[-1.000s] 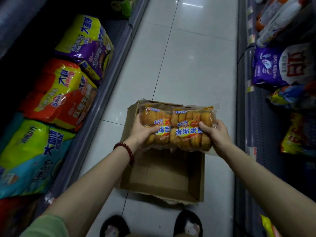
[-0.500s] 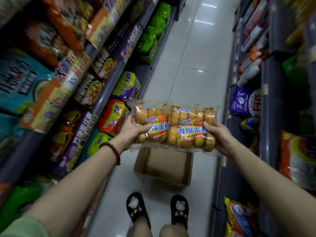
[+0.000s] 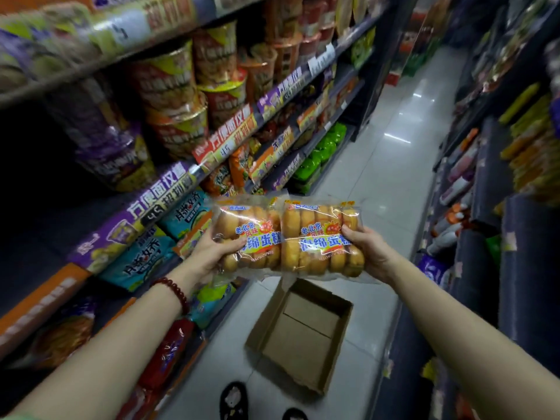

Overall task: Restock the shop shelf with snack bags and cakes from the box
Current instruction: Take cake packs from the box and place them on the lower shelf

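Two clear bags of golden sponge cakes, side by side, are held up in front of me over the aisle. My left hand grips the left cake bag by its left end. My right hand grips the right cake bag by its right end. Below them on the floor lies the open cardboard box, which looks empty. The shop shelf with snack bags and noodle cups runs along my left.
A second shelf unit with bottles and packets lines the right side of the aisle. Teal and purple snack bags fill the lower left shelf. My slippered feet stand just before the box. The white tiled aisle runs ahead.
Both hands have lifted the two cake bags from above the box to chest height. My view has tilted up and swung left, bringing the upper shelves with noodle cups into sight.
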The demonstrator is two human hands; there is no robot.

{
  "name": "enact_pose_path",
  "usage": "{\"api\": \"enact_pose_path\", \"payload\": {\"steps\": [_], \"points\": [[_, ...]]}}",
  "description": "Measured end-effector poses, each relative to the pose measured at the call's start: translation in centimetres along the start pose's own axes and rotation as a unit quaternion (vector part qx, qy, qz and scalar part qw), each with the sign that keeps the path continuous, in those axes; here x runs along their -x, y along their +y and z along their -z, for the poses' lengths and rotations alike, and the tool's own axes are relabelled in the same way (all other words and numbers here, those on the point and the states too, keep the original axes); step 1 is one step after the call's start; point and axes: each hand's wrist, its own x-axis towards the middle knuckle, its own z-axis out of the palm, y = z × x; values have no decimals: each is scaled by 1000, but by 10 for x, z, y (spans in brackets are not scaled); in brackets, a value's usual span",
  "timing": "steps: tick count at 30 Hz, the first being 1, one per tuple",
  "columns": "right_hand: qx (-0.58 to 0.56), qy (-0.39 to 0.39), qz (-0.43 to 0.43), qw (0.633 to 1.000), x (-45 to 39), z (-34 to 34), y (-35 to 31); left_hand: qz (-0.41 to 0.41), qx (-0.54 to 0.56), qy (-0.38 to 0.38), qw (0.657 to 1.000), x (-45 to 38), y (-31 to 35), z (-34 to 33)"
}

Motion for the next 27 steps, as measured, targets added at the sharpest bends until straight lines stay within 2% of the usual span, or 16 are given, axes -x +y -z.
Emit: {"api": "enact_pose_path", "payload": {"steps": [7, 14, 22, 27], "points": [[64, -118, -6, 991, -4, -67, -52, -48, 58, 86, 993, 65, 32, 45], [110, -220, -17, 969, -27, -171, -61, -106, 114, 159, 975, 121, 45, 124], [113, -290, -51, 949, -49, -295, -51, -144, 140, 255, 946, 181, 54, 204], [149, -309, -55, 938, -56, -351, -50, -125, 165, 312, 927, 194, 63, 243]]}}
